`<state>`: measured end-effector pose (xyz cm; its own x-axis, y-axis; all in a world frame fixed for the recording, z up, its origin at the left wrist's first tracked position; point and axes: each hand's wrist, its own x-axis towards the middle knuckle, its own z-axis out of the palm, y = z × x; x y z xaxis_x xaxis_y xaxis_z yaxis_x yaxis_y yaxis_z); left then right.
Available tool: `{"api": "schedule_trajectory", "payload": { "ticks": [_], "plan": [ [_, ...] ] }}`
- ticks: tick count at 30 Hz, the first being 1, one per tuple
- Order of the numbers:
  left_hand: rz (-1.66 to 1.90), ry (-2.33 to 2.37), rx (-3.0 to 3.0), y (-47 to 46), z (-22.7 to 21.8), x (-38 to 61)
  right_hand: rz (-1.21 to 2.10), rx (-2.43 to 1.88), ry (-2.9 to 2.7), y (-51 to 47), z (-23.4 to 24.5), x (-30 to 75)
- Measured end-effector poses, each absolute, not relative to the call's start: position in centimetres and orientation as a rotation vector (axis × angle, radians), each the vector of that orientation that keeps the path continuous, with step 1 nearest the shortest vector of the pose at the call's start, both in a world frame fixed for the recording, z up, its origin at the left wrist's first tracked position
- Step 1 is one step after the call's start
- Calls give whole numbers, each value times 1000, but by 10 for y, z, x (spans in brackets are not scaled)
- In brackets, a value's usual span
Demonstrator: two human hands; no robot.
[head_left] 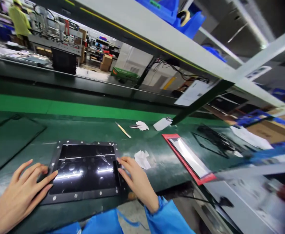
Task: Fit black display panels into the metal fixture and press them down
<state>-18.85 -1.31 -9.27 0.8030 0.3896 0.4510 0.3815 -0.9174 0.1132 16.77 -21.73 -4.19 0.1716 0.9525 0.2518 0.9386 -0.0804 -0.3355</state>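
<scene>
A dark flat screen panel (87,169) lies on the green bench before me, its black frame dotted with small round pale spots. Ceiling lights reflect in the glossy middle. At the panel's left edge, my left hand (27,188) has its fingers spread, with fingertips touching the frame. My right hand (135,177) is at the opposite edge, fingers stretched toward the frame and the thumb apart from them; nothing shows between them. Just beyond that hand lies a crumpled white paper (142,159). Farther back are a thin yellow-handled tool (123,130) and another white scrap (142,125).
A white bottle (162,123) lies near the shelf post. On the right, a red sheet (198,178) carries a pale strip-like panel (188,156). Black thin frames (210,146) lie beyond it. Another black frame (18,148) is at left. A shelf (142,22) with blue bins (188,22) crosses overhead.
</scene>
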Motion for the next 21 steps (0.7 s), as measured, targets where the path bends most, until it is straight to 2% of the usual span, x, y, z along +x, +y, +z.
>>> {"api": "schedule_trajectory", "payload": {
  "ticks": [3,8,13,17,21],
  "plan": [
    [569,719,3052,-2,-85,-170,-46,-2046,-1823,-185,-60,181],
    [489,859,3101,19,-69,-131,-149,-2042,-1897,-165,-75,199],
    [444,940,3076,23,-71,-111,-242,-2006,-2053,-164,-84,203],
    [491,1010,3014,17,-77,-109,-317,-2047,-2102,-161,-74,208],
    [560,1066,2966,7,-78,-114,-135,-2037,-2074,-142,-47,201]
  ]
}}
